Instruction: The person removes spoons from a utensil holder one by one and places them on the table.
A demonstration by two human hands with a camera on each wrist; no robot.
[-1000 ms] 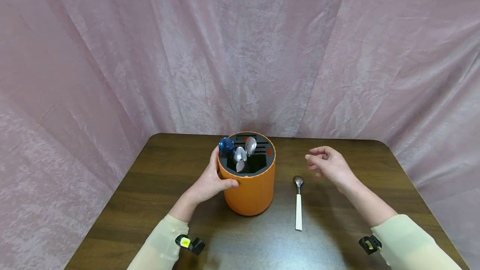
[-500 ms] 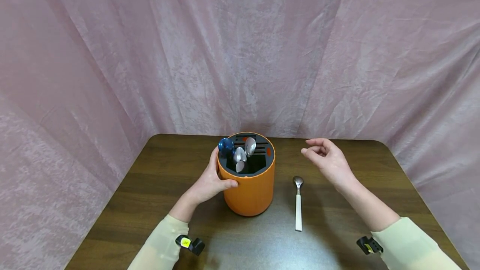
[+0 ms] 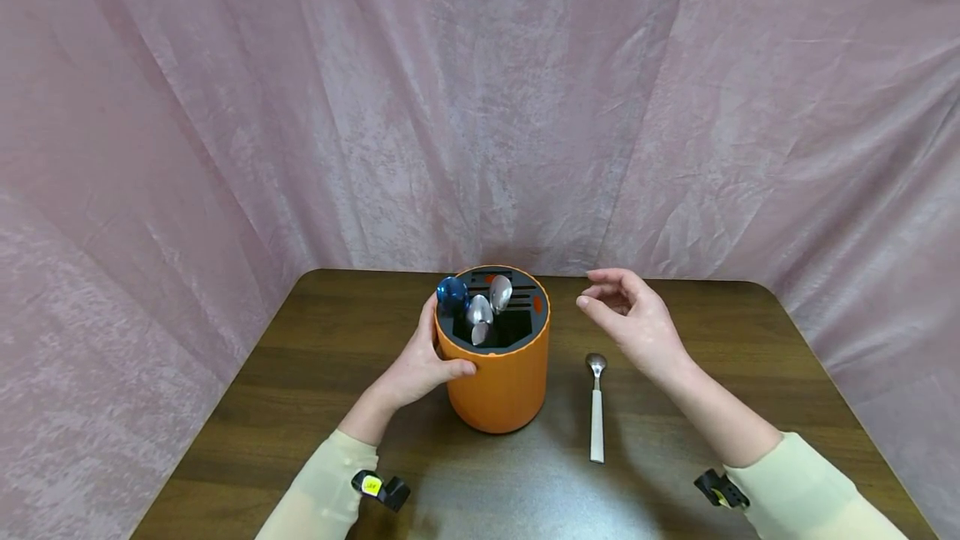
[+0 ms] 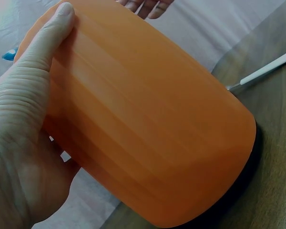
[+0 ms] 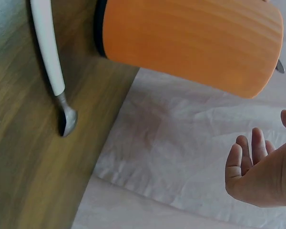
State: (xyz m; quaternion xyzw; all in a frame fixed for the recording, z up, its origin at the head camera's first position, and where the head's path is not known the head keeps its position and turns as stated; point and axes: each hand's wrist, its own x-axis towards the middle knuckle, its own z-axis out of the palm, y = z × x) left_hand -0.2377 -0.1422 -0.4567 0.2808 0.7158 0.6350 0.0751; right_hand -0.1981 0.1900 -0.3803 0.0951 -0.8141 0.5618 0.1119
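2 pale sleeves are nearest. A white-handled spoon lies on the brown table, right of the upright orange holder. The left hand grips that holder, thumb and fingers spread around its side. 1 blue spoon and some silver spoons stick up from its top. The right hand hangs above the table, thumb apart from loosely bent fingers. Behind hangs a pink curtain.

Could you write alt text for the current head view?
A person's left hand grips an orange utensil holder with spoons in it; the right hand hovers, holding nothing, near a white-handled spoon lying on a brown table.
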